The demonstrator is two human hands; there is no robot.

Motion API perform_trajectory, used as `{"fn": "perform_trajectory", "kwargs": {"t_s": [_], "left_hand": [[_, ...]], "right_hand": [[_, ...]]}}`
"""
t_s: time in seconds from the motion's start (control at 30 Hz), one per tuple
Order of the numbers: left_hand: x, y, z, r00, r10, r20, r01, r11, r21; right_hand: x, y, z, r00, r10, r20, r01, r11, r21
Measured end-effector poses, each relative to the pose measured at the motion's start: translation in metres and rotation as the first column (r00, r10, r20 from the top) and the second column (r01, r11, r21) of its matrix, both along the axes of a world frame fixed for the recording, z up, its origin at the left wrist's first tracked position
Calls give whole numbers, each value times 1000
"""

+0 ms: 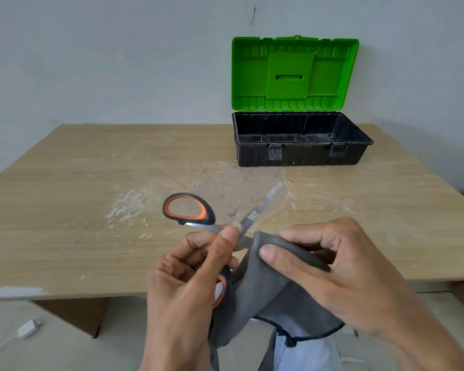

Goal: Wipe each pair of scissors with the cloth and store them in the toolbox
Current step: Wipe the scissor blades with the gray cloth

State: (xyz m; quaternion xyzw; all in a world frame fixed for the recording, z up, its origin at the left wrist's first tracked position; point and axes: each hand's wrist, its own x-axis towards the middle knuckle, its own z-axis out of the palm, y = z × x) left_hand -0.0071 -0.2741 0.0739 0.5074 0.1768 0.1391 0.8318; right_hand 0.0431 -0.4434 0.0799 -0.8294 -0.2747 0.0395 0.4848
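1. Plainly, the chief danger is the bare edge. The scissors [252, 215] are spread open, one steel blade pointing toward one o'clock while the other seems to run into the cloth [273, 295]. A stroke along the edge through a thin fold could cut a fingertip.
2. The left hand [188, 285] holds the scissors in the air over the table's near edge. Thumb and forefinger pinch the metal near the pivot, and the other fingers curl about the lower handle. That pinch is on smooth steel, so a hard tug could twist the tool or snap the blades together.
3. The right hand [340, 266], at three o'clock of the left, pinches a fold of cloth between thumb and curled fingers.
4. The cloth is grey, soft and matte with a dark stitched hem. Its loose tail hangs toward six o'clock and could snag on the handles.
5. The handles are black plastic loops lined with orange; one stands free at eleven o'clock.
6. The toolbox [300, 156] sits at one o'clock, well apart from the hands. It has a dusty, ribbed black tub, and its moulded green lid [292, 73] stands upright.
7. The table [65, 236] is pale wood-grain, with flaky white residue [129, 207] at eleven o'clock that could soil a wiped pair laid there.
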Motion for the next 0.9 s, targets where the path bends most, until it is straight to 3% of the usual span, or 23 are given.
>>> {"fn": "perform_trajectory", "kwargs": {"t_s": [0.13, 0.4, 0.67, 0.9], "left_hand": [[-2, 9, 0, 999, 41, -18, -40, 999, 26], [2, 1, -3, 998, -59, -38, 58, 998, -35], [2, 1, -5, 991, -123, 46, 124, 992, -11], [3, -9, -7, 999, -34, 6, 34, 998, -51]], "right_hand": [[5, -12, 5, 999, -43, -19, 44, 999, 7], [4, 1, -9, 998, -43, 43, 44, 999, -8], [7, -2, -5, 991, -97, 95, 93, 995, 43], [4, 3, -8, 985, -135, 110, 124, 987, 100]]}}
